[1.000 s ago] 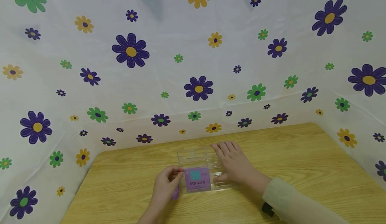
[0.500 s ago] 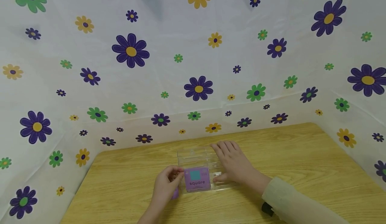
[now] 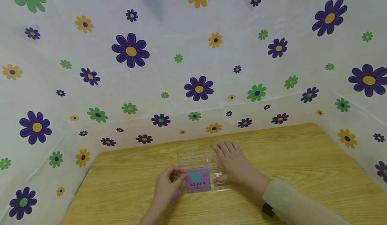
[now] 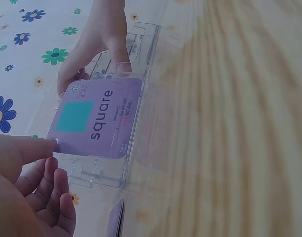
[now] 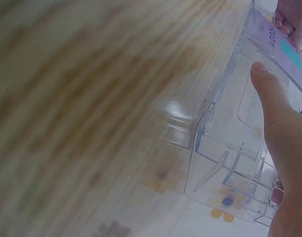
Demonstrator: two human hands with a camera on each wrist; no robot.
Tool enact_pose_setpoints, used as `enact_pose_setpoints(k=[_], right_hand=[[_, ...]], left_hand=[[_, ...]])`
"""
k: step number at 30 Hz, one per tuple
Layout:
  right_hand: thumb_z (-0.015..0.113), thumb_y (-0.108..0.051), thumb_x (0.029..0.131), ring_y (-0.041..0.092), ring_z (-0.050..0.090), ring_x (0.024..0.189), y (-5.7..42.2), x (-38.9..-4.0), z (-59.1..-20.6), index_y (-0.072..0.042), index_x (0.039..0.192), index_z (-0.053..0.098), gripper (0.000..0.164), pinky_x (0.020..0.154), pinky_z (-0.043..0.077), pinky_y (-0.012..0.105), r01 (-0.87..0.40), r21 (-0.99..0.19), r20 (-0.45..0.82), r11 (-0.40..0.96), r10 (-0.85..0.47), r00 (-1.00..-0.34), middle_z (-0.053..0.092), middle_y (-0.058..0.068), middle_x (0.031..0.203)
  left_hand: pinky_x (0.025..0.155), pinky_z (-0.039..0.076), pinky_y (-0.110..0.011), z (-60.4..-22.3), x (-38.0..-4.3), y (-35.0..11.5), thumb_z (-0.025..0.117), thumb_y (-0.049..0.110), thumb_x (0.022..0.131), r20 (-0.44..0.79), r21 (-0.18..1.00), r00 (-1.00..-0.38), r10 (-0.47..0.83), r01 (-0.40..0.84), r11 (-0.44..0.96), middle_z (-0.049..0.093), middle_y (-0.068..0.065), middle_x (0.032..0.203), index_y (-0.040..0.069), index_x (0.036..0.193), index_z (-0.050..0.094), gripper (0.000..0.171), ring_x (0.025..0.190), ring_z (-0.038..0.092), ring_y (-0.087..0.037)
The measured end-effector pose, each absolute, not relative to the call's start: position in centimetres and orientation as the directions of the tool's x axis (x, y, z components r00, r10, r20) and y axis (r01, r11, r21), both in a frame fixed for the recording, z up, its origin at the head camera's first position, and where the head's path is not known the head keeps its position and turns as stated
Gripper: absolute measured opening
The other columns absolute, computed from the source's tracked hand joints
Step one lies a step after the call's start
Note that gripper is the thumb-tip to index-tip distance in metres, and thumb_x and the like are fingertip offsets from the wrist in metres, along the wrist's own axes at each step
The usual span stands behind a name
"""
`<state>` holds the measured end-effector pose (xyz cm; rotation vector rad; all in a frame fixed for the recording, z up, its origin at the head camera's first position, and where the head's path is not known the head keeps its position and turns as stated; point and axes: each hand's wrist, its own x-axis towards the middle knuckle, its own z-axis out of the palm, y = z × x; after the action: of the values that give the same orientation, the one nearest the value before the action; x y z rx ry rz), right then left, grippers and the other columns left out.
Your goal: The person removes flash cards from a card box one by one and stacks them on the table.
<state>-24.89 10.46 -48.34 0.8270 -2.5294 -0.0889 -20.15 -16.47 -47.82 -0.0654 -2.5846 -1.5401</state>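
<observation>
A purple card (image 3: pixel 198 184) printed "square" with a teal square sits in the front of a clear plastic box (image 3: pixel 193 153) on the table. My left hand (image 3: pixel 168 184) pinches the card's upper left corner, thumb (image 4: pixel 40 147) on its printed face. The other fingers of that hand are loosely bent below the thumb in the left wrist view. My right hand (image 3: pixel 234 162) grips the right part of the box, thumb (image 5: pixel 262 74) on the near side and fingers over the far side. A second purple card (image 4: pixel 115 219) lies mostly hidden beside my left hand.
The wooden table (image 3: pixel 121 184) is bounded at the back and sides by a white flowered cloth (image 3: pixel 169 67). A small black object (image 3: pixel 268 210) shows under the right sleeve (image 3: pixel 290 194).
My left thumb and fingertips have shifted slightly right, so the thumb now overlaps the card's upper left corner. The right hand and the box have stayed in place.
</observation>
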Motion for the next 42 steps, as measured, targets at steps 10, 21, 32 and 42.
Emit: enact_pose_setpoints(k=[10,21,32,42], right_hand=[[0.079,-0.091,0.061,0.028,0.051,0.123,10.46,-24.91,-48.32,-0.007,0.155,0.041,0.131,0.111,0.045,0.048,-0.544,0.201,0.422,0.815,-0.573,-0.703,0.054,0.011,0.138],[0.078,-0.091,0.062,0.027,0.051,0.123,10.48,-24.79,-48.28,-0.009,0.155,0.041,0.130,0.112,0.045,0.047,-0.545,0.194,0.418,0.815,-0.572,-0.706,0.054,0.010,0.139],[0.079,-0.091,0.059,0.026,0.051,0.121,10.47,-24.95,-48.41,-0.009,0.154,0.042,0.131,0.109,0.046,0.047,-0.545,0.208,0.446,0.813,-0.574,-0.687,0.054,0.010,0.136],[0.079,-0.091,0.060,0.027,0.051,0.122,10.52,-25.04,-48.53,-0.008,0.154,0.042,0.131,0.109,0.046,0.047,-0.545,0.212,0.449,0.811,-0.576,-0.683,0.054,0.010,0.137]], left_hand=[[0.066,0.049,-0.016,-47.82,-20.20,-16.38,0.084,0.006,0.088,0.141,0.868,-0.989,-0.035,0.106,0.485,0.071,-0.005,0.085,0.002,0.096,0.072,0.014,0.075,0.056,-0.007],[0.066,0.048,-0.017,-47.81,-20.11,-16.30,0.081,0.008,0.092,0.138,0.861,-0.990,-0.041,0.099,0.500,0.071,-0.005,0.085,0.003,0.095,0.073,0.010,0.075,0.056,-0.008],[0.067,0.049,-0.017,-47.92,-20.43,-16.46,0.077,0.006,0.094,0.137,0.849,-0.988,-0.070,0.081,0.522,0.073,-0.004,0.086,0.007,0.096,0.074,0.004,0.075,0.058,-0.008],[0.068,0.051,-0.017,-47.90,-20.43,-16.67,0.079,0.006,0.094,0.141,0.863,-0.986,-0.090,0.078,0.500,0.078,-0.006,0.090,0.006,0.095,0.075,0.004,0.076,0.061,-0.007]])
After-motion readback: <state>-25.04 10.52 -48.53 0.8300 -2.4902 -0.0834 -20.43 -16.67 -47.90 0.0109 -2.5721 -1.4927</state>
